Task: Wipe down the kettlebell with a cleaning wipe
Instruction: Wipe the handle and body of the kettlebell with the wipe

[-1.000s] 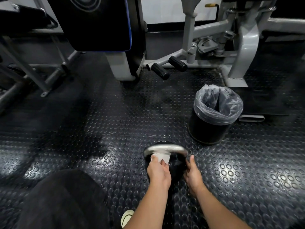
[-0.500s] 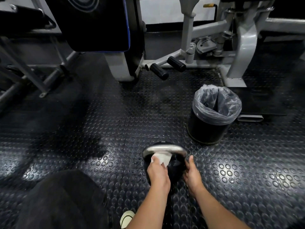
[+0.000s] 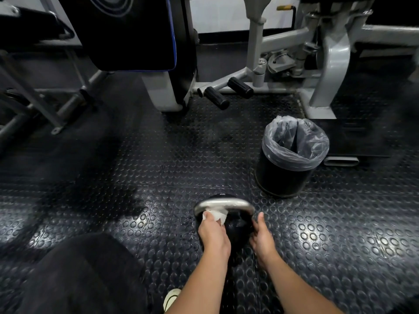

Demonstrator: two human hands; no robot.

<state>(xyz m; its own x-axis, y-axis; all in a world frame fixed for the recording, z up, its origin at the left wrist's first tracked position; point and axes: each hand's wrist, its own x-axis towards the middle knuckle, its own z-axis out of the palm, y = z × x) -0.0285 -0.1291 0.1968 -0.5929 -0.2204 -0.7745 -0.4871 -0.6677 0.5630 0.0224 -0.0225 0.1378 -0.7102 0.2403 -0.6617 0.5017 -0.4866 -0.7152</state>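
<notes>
A black kettlebell (image 3: pixel 238 225) with a silver handle (image 3: pixel 229 203) stands on the studded rubber floor, low in the middle of the head view. My left hand (image 3: pixel 213 235) grips a crumpled white cleaning wipe (image 3: pixel 215 215) and presses it against the left end of the handle, just under the bar. My right hand (image 3: pixel 261 239) lies against the kettlebell's right side, thumb pointing up along it and fingers on the dark body. My hands hide much of the kettlebell's near side.
A black waste bin (image 3: pixel 288 175) lined with a grey plastic bag stands on the floor to the right, beyond the kettlebell. Gym machines with grey frames and black foot pegs (image 3: pixel 240 88) fill the back. My dark-clad knee (image 3: pixel 74 275) is at lower left.
My left hand has slid the wipe leftwards, from near the middle of the handle to its left end. My right hand has stayed on the kettlebell's side.
</notes>
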